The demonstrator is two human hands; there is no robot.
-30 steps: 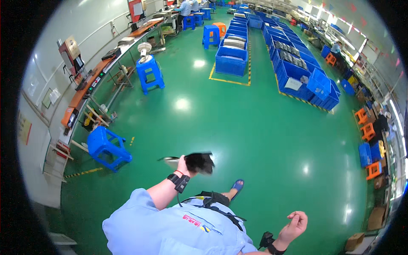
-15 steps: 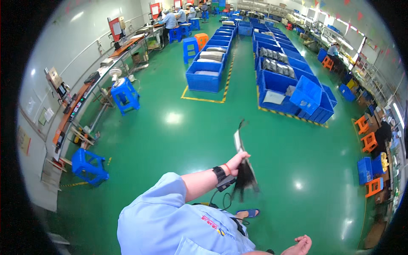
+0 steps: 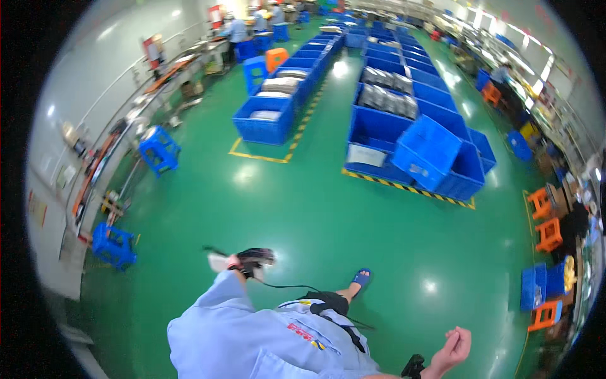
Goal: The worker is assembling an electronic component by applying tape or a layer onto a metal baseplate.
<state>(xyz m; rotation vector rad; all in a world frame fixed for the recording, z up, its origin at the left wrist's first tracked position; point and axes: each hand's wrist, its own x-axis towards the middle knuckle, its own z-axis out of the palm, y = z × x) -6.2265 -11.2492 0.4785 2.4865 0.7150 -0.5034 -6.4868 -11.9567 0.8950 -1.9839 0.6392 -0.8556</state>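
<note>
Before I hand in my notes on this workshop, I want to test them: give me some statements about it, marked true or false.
1. The left hand holds a blurred dark-and-pale item. True.
2. The right hand grips a tool. False: nothing shows in it; its fingers are curled.
3. A blue crate sits tilted at the near end of the right-hand crate rows. True.
4. The floor is grey. False: it is green.
5. The visible foot wears a blue slipper. True.
</note>
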